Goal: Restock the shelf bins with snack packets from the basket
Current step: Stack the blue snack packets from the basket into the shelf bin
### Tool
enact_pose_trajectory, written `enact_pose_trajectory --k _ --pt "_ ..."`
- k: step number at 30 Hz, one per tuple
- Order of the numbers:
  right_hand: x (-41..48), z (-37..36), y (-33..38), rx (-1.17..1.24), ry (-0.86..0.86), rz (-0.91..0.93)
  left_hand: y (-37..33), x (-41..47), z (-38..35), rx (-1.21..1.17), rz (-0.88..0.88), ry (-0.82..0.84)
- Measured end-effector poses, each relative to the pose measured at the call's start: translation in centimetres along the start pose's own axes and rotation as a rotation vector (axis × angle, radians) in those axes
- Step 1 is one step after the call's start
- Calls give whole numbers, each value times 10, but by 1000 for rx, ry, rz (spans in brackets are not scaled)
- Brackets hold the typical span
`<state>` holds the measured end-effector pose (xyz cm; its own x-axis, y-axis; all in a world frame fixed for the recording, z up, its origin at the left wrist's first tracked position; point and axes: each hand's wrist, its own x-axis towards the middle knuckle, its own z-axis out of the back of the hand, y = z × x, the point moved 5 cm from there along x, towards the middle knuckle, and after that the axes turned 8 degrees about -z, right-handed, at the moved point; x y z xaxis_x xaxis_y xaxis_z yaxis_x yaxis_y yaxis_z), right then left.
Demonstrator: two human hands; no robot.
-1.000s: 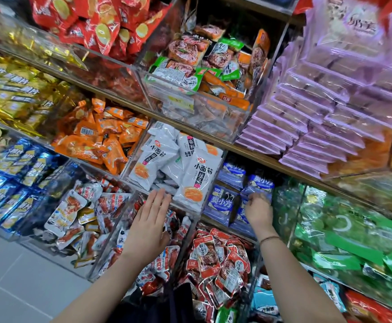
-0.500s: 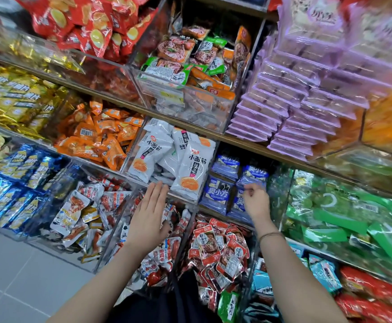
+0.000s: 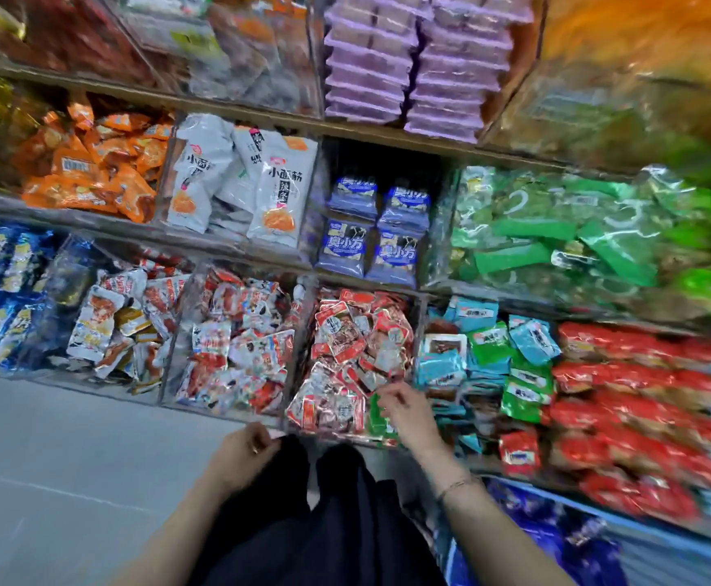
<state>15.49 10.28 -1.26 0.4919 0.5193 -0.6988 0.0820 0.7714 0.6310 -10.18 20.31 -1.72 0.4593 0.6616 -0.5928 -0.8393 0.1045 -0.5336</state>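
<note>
My right hand hovers over the near end of a clear bin full of red meat-snack packets. Its fingers curl down beside a green packet at the bin's front. Blur hides whether they pinch anything. My left hand hangs lower, just before the bin's front corner, fingers loosely curled and holding nothing I can see. Above that bin, blue packets stand in neat rows. No basket is in view.
Clear bins of white-red packets, teal and green packets and red packets flank the red bin. White pouches, orange packets and green packs fill the shelf above. Grey floor lies left; my dark trousers are below.
The view tipped down. My right hand dropped from the blue packets to the red packet bin. My left hand came off the white-red packets, pulled back and curled.
</note>
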Motion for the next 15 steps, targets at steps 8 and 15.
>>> enact_pose_trajectory --k 8,15 --pt "-50 -7 -139 -105 49 -192 42 -37 -54 195 134 313" --pt "-120 -15 -240 -55 -84 -348 53 -83 -89 178 85 333"
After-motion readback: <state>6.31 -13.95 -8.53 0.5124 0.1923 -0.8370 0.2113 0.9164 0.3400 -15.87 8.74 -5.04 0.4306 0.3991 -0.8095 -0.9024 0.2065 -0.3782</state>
